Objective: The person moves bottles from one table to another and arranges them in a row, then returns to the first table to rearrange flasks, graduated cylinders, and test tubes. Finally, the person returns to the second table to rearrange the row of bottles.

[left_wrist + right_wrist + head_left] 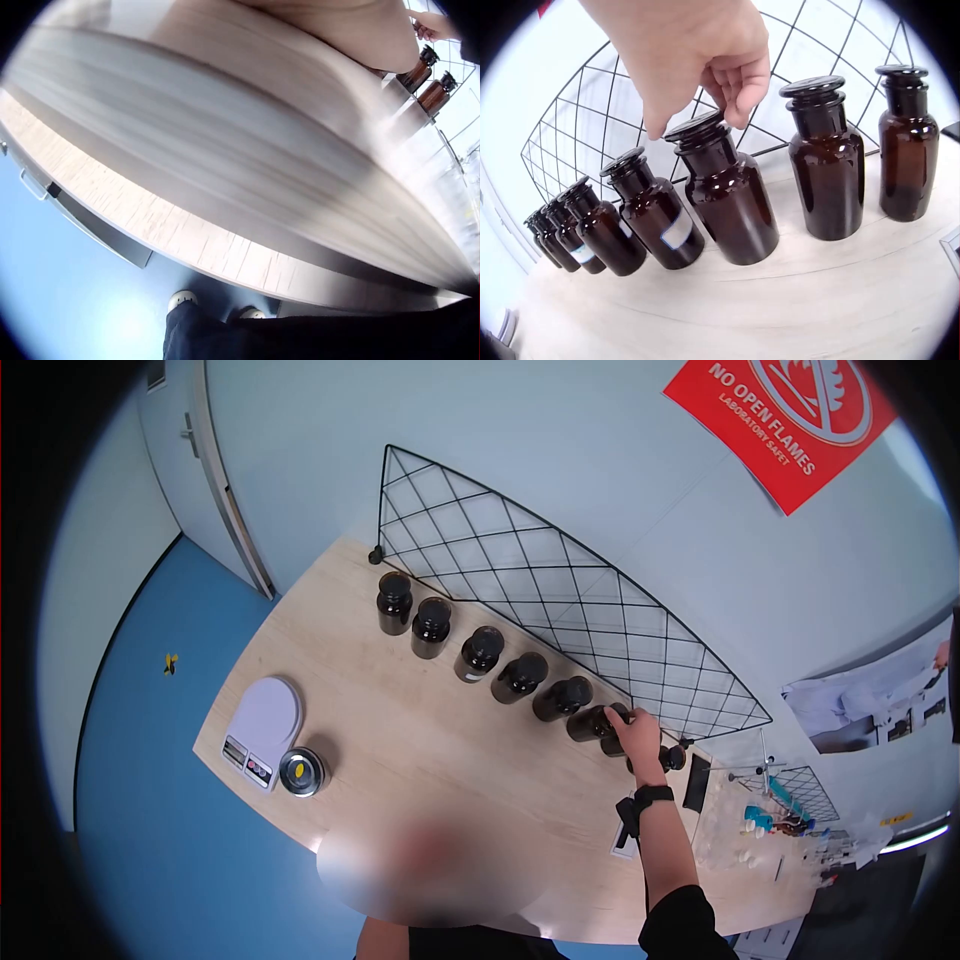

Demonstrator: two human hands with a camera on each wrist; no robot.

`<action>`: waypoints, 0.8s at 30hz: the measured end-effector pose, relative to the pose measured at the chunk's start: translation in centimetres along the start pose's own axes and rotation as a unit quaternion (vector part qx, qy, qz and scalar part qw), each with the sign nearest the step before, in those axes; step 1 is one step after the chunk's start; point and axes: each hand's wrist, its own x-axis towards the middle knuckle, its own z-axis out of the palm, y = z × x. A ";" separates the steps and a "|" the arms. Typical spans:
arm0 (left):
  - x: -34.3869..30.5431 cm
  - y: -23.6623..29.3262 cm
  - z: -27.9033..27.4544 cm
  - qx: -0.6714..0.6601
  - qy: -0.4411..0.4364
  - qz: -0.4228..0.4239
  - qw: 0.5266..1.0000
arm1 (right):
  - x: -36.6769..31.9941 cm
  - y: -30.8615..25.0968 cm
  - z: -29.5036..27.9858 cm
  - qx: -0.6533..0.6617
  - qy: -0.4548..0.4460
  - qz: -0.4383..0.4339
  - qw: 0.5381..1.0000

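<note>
Brown glass bottles with dark stoppers stand in a row; in the right wrist view my right hand (697, 56) pinches the stopper (696, 127) of one upright bottle (731, 206) between thumb and fingers. In the head view that hand (638, 737) is near the row's right end. Beside the held bottle stand a labelled bottle (664, 225) and an unlabelled one (829, 180). Part of my left hand (356, 30) fills the top of the left wrist view, its fingers not visible; in the head view a blurred patch covers its place.
A black wire grid (520, 565) stands behind the bottles. On the left of the wooden table (400, 760) are a white scale (268, 715) and a round metal tin (302, 771). A black flat object (697, 782) and small lab items lie at the right.
</note>
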 end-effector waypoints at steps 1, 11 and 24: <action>0.1 0.0 -0.2 -0.001 0.002 -0.001 1.000 | 0.0 0.1 0.1 -0.004 0.003 0.005 1.000; -0.1 0.0 -0.6 -0.015 0.030 0.003 0.999 | 0.2 2.3 0.9 0.071 0.005 -0.186 0.980; -0.3 -0.1 -0.5 -0.024 0.039 0.006 0.999 | -0.6 -2.5 0.1 0.041 0.070 -0.349 0.934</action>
